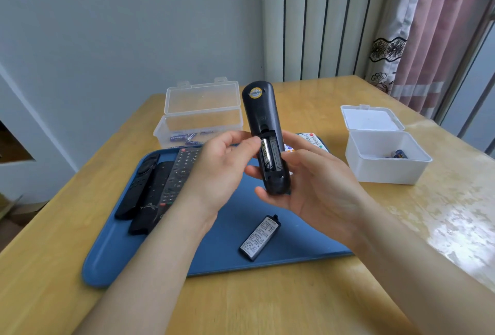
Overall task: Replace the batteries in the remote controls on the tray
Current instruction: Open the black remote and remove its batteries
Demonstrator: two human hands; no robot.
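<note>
- Three black remotes [152, 190] lie on the left part of the blue tray [219, 249], on the worktop [267, 302].
- Left hand [222, 163] — curled fingers touch the battery [265, 156] in the open remote [263, 115]; pinching or not, I cannot tell.
- The battery cover [259, 238] lies on the tray.
- Right hand [316, 182] grips this remote upright above the tray.

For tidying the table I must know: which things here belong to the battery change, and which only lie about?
Belong: held black remote, its battery, loose cover, blue tray, three black remotes, white remote, clear box of batteries, white box.
Lie about: curtain, radiator.
</note>
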